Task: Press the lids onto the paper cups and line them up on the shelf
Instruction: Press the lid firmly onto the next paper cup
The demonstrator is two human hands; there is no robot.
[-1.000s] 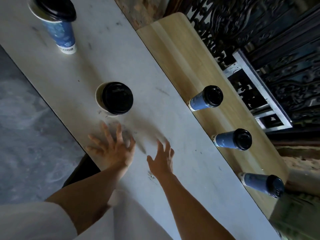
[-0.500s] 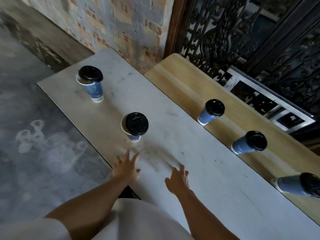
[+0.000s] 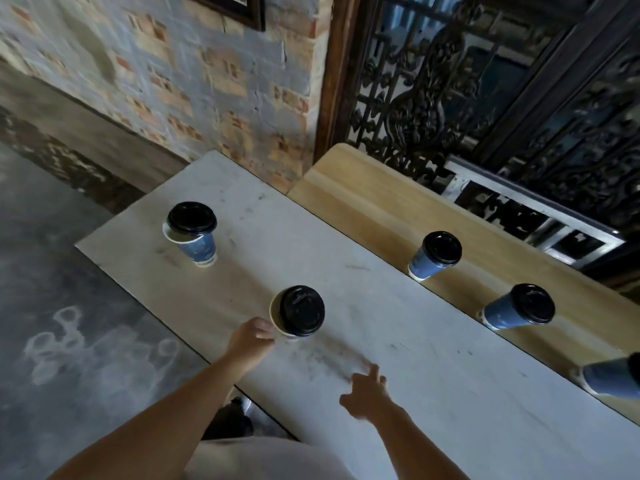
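1. where the pale, scuffed marble table [image 3: 415,358] runs away toward a patchy brick wall [image 3: 190,81], a wooden shelf [image 3: 363,209] lies along its right edge, backed by an ornate black iron grille [image 3: 433,98].
2. left of the table is grey concrete floor [image 3: 69,341] with faint ring marks.
3. three lidded blue cups stand in a row on the shelf: the far shelf cup [image 3: 434,258], the middle shelf cup [image 3: 516,308] and the near shelf cup [image 3: 609,381], which is cut by the picture's edge.
4. two more cups stand on the table, well apart. on both the near cup [image 3: 275,318] and the far cup [image 3: 199,245] the black lid sits off-centre, so a crescent of pale rim shows.
5. the left hand [image 3: 251,337] is just beside the near cup's left side, fingers curled toward it; i cannot tell whether it grips.
6. the right hand [image 3: 367,393], blurred, hangs over the table nearer the person, fingers loosely spread, holding nothing.
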